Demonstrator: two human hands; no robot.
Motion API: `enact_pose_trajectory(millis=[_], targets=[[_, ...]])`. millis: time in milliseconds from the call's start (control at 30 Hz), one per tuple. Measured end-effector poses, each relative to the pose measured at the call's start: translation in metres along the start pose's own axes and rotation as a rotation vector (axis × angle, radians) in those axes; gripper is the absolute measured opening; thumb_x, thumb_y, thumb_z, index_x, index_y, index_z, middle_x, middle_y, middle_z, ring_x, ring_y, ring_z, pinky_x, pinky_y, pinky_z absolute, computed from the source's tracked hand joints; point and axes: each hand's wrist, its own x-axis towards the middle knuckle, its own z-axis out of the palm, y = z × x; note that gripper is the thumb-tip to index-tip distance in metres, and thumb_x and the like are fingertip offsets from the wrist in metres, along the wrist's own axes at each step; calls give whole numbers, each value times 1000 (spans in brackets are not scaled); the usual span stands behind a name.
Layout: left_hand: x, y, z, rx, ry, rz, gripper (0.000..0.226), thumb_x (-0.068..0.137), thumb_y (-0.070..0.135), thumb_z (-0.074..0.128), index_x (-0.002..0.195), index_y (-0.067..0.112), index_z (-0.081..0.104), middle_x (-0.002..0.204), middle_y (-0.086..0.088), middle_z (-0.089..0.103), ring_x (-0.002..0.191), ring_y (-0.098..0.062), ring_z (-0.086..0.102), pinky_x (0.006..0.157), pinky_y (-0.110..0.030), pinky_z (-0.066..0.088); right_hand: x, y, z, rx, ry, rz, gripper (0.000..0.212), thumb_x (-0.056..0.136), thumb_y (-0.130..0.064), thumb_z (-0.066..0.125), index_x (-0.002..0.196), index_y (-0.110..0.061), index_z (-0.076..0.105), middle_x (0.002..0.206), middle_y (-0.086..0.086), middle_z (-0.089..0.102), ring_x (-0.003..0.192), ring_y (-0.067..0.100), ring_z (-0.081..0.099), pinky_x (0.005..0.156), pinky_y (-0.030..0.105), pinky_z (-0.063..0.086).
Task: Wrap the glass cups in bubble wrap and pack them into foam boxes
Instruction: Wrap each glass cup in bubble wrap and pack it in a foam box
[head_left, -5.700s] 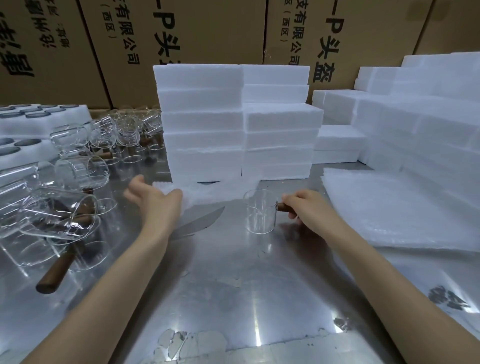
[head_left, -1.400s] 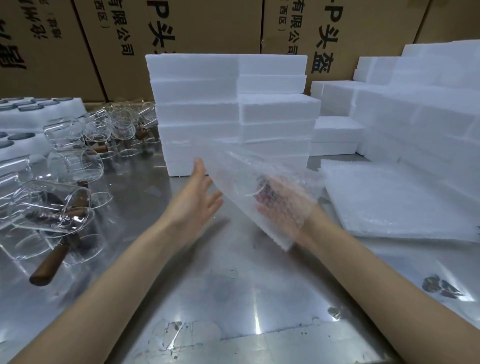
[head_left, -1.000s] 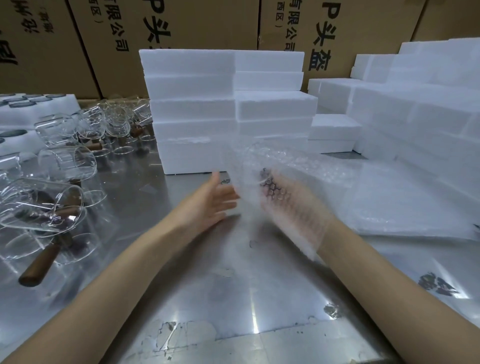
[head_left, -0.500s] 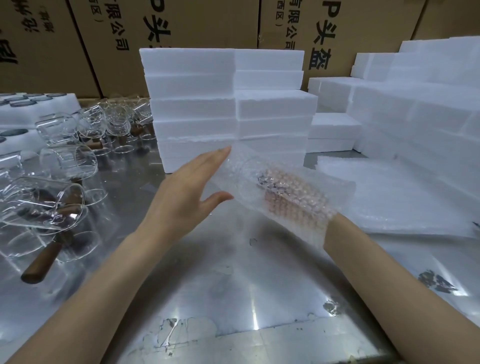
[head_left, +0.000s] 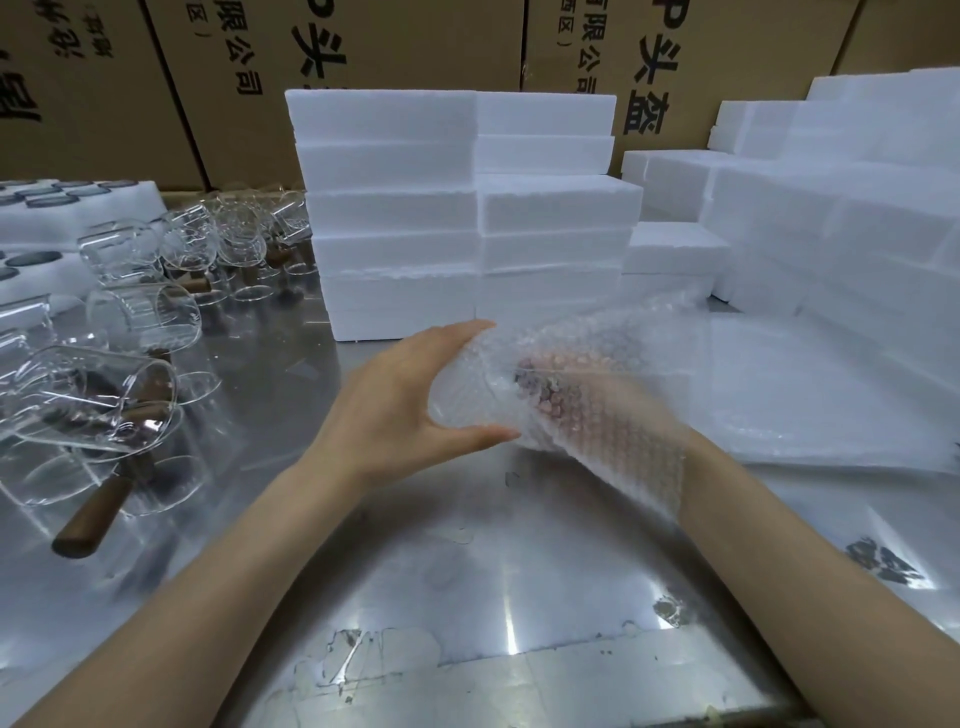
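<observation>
Left hand (head_left: 395, 410) has closed in since half a second ago: was flat and apart, now cups the near end of the wrapped cup (head_left: 483, 384), fingers over the top, thumb under. Right hand (head_left: 587, 410) sits under the bubble wrap (head_left: 613, 431), curled on the bundle; exact finger position blurred through the film. Bundle is held above the steel table (head_left: 467, 561), just in front of the foam box stack (head_left: 457, 218). Bare glass cups (head_left: 130, 332) crowd the left side. Sheet pile (head_left: 810, 395) takes the right. Open room: table centre, down to the near edge.
</observation>
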Motion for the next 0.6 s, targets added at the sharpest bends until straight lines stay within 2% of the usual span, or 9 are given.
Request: enact_pose_trajectory(millis=[100,167,233,300,367,433,467,533,600], targets=[[-1,-2,4,-88,-12,-117,68,65,65,72,119,26,61,110,13,68,105,-9,63,91,-40,49,7,-7,2,-5,50,0,17,100,-19,46,96,-14,61,88,-2,60,86,15,58,57,6,43],[0,-7,6,-117,-12,-239,61,62,67,68,106,25,63,94,10,70,91,-8,64,85,-39,50,2,-9,-1,-34,69,-43,22,101,-21,43,108,-16,62,111,-4,64,108,17,57,74,8,40],[0,-16,6,-125,12,-362,64,57,70,65,94,19,62,85,1,69,81,-14,63,77,-36,50,-2,-15,-2,-109,-2,-183,19,98,-26,48,99,-26,67,98,-24,69,97,-2,62,73,4,40],[0,-26,4,-113,52,-469,61,60,67,69,90,15,62,83,1,68,81,-14,63,72,-29,48,-4,-17,-8,-116,37,-364,20,96,-24,52,87,-31,68,80,-28,69,82,-14,62,70,1,40],[0,-34,3,-149,107,-573,49,67,61,76,91,19,65,86,9,69,84,-9,64,71,-24,49,-3,-16,-13,-119,214,-588,19,96,-18,53,90,-25,69,85,-16,72,87,-7,65,75,6,42],[2,-38,3,-259,145,-659,53,66,63,75,97,20,67,91,11,70,88,-8,65,73,-26,50,-3,-17,-16,-62,450,-729,12,95,-17,57,95,-22,67,92,-7,72,92,3,66,77,11,45],[3,-38,2,-318,150,-690,61,62,69,71,99,20,68,92,11,70,87,-9,65,71,-24,49,-2,-17,-18,-33,542,-729,9,93,-19,59,100,-22,65,98,-7,70,95,4,64,78,11,45],[5,-35,2,-442,124,-708,75,55,78,61,102,21,68,94,10,71,87,-9,66,71,-21,49,0,-14,-20,21,621,-625,28,90,-29,64,116,-24,56,114,-11,62,103,3,58,79,8,43],[4,-32,3,-569,52,-674,75,57,80,59,106,24,68,101,11,73,94,-4,67,89,-24,50,2,-10,-22,59,507,-406,59,82,-46,67,133,-27,43,128,-12,52,111,2,52,82,11,41]])
